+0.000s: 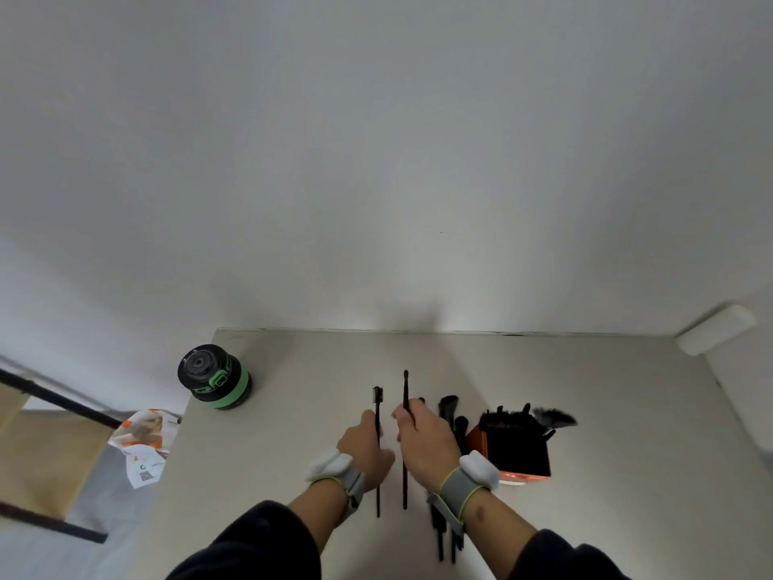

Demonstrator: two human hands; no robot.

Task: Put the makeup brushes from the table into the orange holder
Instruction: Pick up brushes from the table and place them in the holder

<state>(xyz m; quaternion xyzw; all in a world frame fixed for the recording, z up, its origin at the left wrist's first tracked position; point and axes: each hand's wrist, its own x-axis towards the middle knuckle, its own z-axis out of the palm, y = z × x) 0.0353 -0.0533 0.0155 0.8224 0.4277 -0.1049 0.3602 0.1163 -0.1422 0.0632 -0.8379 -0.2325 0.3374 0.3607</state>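
Right hand (426, 441) pinches thin brush (405, 475); left hand (364, 447) grips comb brush (377, 412); orange holder (516, 454) at 3 o'clock, part-filled

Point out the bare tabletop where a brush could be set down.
Free: between the green-banded jar and the left hand, and beyond the brush tips toward the wall. Crowded: between the right hand and the orange holder, where loose brushes lie.

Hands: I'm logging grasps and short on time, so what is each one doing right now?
Left hand: closed on the comb-tipped brush.
Right hand: closed on the long thin brush.
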